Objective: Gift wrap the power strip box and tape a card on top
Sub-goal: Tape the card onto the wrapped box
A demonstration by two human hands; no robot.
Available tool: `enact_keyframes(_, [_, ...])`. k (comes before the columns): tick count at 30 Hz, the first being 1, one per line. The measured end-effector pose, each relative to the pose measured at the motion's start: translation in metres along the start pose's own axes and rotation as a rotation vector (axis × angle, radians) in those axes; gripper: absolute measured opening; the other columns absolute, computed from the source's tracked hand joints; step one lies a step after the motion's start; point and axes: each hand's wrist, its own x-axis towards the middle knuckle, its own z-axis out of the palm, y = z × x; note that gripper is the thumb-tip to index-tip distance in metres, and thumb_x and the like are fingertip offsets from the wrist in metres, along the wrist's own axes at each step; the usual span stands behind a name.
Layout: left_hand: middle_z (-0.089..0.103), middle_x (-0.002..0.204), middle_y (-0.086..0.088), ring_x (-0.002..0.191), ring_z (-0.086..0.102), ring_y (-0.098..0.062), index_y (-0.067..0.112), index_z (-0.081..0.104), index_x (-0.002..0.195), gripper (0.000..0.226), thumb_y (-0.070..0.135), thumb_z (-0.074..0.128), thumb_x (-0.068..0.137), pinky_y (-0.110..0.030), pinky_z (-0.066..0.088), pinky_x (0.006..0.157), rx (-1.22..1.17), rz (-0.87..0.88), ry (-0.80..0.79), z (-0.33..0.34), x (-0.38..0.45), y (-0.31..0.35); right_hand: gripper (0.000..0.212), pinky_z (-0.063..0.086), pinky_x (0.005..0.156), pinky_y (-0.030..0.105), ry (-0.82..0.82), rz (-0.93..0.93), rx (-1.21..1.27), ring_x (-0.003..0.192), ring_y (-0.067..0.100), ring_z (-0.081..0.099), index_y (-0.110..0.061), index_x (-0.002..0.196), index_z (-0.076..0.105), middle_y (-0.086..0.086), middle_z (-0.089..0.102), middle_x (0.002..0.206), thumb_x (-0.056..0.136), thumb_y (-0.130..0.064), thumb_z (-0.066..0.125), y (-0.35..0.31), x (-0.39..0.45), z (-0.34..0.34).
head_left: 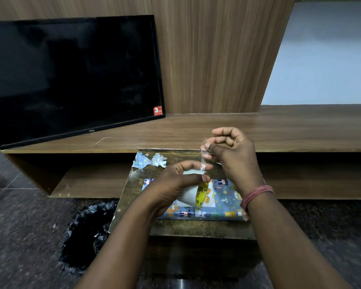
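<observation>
**Tape pulled from the roll above the wrapped box**

The left hand (175, 180) grips a tape roll (196, 195), fingers curled round its white side, the yellow core facing right. The right hand (231, 151) pinches the free end of a clear tape strip (202, 163) between thumb and forefinger, the other fingers curled. The strip runs nearly upright from the roll to that pinch. Pink thread bands (256, 195) circle the right wrist.

Below both hands lies the box (225, 197), wrapped in blue cartoon paper. It lies flat on a small worn table (133, 197), its long axis running left to right, parallel to the table's near edge. A light card (209, 200) with orange marks lies on its top, partly hidden by the roll.

Two crumpled paper scraps (149, 160) sit at the table's far left corner, well apart from the box.

A bin (88, 236) lined with a black bag stands on the floor left of the table; what is inside cannot be told. Beyond, a dark TV (71, 76) leans on a wooden shelf (300, 128).
</observation>
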Motion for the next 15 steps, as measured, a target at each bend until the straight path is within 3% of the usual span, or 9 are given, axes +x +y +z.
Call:
enact_keyframes(3, [0.074,0.098,-0.012,0.083,0.066,-0.025,0.011,0.075,0.111,0.035,0.008,0.081,0.077,-0.03,0.054,0.074,-0.032,-0.014,-0.031,0.0,-0.001,0.0,0.031,0.059,0.087,0.054,-0.052,0.048,-0.002,0.097,0.038,0.072,-0.012,0.108,0.063,0.009,0.075,0.091,0.084,0.004,0.075,0.001,0.001,-0.002])
enact_keyframes(7, [0.071,0.09,-0.014,0.079,0.065,-0.025,0.007,0.074,0.111,0.032,0.006,0.077,0.08,-0.033,0.056,0.075,-0.106,-0.004,-0.055,-0.002,-0.001,0.0,0.034,0.053,0.095,0.06,-0.149,0.093,-0.043,0.1,0.023,0.072,-0.019,0.115,0.064,0.002,0.076,0.103,0.087,-0.001,0.073,-0.001,0.001,-0.006])
enact_keyframes(10, [0.07,0.088,-0.014,0.08,0.065,-0.024,0.007,0.074,0.115,0.027,0.0,0.068,0.089,-0.035,0.057,0.078,-0.156,0.005,-0.065,-0.005,-0.002,0.001,0.042,0.053,0.097,0.059,-0.251,0.132,-0.118,0.115,0.02,0.067,-0.031,0.128,0.061,-0.007,0.065,0.131,0.091,-0.015,0.073,-0.001,0.004,-0.015])
enact_keyframes(12, [0.071,0.089,-0.014,0.079,0.067,-0.023,0.006,0.073,0.118,0.03,0.0,0.068,0.089,-0.034,0.058,0.076,-0.141,-0.004,-0.071,-0.005,-0.002,0.001,0.039,0.056,0.095,0.052,-0.23,0.157,-0.193,0.115,0.016,0.066,-0.036,0.131,0.06,-0.009,0.058,0.139,0.094,-0.026,0.071,-0.002,0.007,-0.026])
enact_keyframes(15, [0.071,0.09,-0.016,0.078,0.068,-0.021,0.008,0.074,0.118,0.03,-0.001,0.068,0.089,-0.031,0.059,0.069,-0.131,-0.006,-0.082,-0.004,-0.003,0.001,0.013,0.06,0.088,0.045,-0.032,0.152,-0.243,0.103,0.016,0.068,-0.029,0.11,0.07,0.002,0.069,0.118,0.098,-0.026,0.065,0.005,0.015,-0.05])
